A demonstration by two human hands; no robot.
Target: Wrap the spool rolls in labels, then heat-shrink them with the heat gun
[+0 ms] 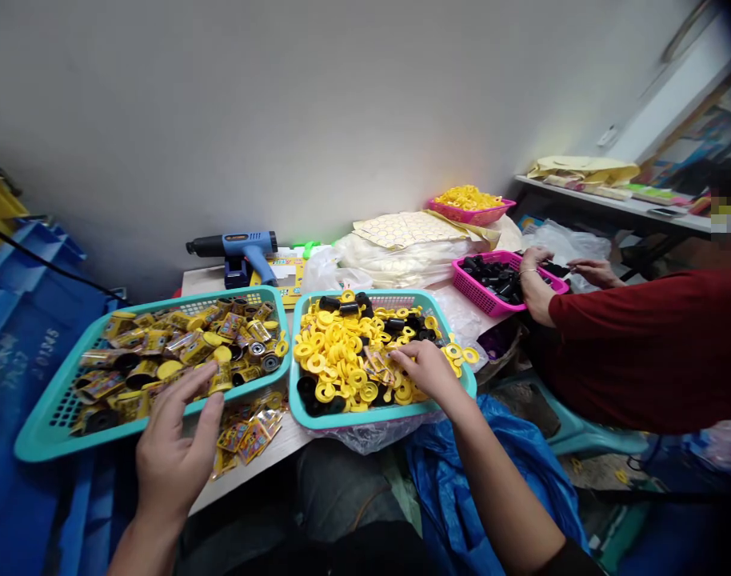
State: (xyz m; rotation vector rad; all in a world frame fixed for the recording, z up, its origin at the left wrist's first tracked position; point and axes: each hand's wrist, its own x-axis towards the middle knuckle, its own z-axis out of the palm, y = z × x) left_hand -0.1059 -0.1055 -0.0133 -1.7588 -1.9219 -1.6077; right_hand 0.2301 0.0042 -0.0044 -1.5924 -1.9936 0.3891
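My left hand is at the front edge of the left turquoise basket, thumb and fingers apart. Just past its fingertips is a small yellow-capped cylinder; I cannot tell whether they touch. That basket holds many small cylinders with printed yellow wraps. Over the right turquoise basket, my right hand has its fingers drawn together at the pile, and what they pinch is hidden. Yellow ring-shaped plastic pieces, black cylinders and some crumpled clear printed sleeves fill this basket.
Flat printed sleeves lie on the table before the baskets. A blue heat gun stands behind. On the right, a co-worker in a dark red shirt handles black parts at a pink basket. Blue crates stand left.
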